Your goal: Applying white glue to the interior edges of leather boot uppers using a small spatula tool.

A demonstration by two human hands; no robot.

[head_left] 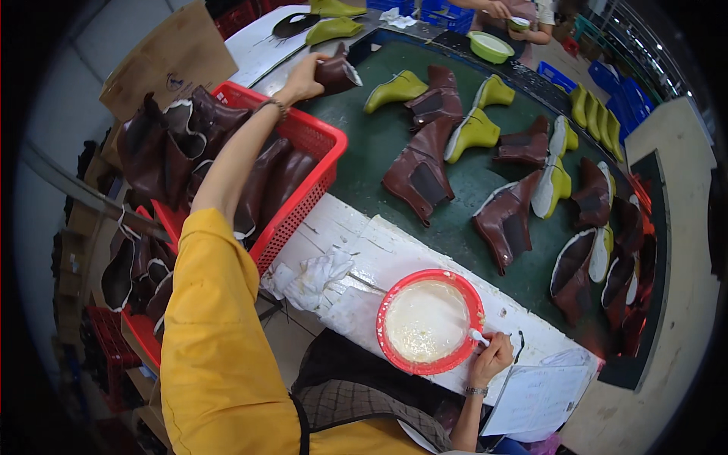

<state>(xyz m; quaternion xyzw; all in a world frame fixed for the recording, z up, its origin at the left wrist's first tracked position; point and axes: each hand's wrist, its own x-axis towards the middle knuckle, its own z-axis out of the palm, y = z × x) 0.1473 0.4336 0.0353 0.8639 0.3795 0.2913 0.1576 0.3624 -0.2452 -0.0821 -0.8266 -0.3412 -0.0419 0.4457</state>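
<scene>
At the far side of a red crate, my left hand is closed on a brown leather boot upper, held over the near left edge of the dark green belt. More brown boot uppers lie along the belt beside yellow-green shoe lasts, some with white undersides. My right hand grips a thin tool with a white end. That end rests over the right rim of a red bowl holding creamy white liquid. Whether the tool has bristles cannot be made out.
The red crate, heaped with boot uppers, stands left of a white ledge. A crumpled white cloth and paper sheets lie on that ledge. Across the belt, another person's hands work above a green bowl.
</scene>
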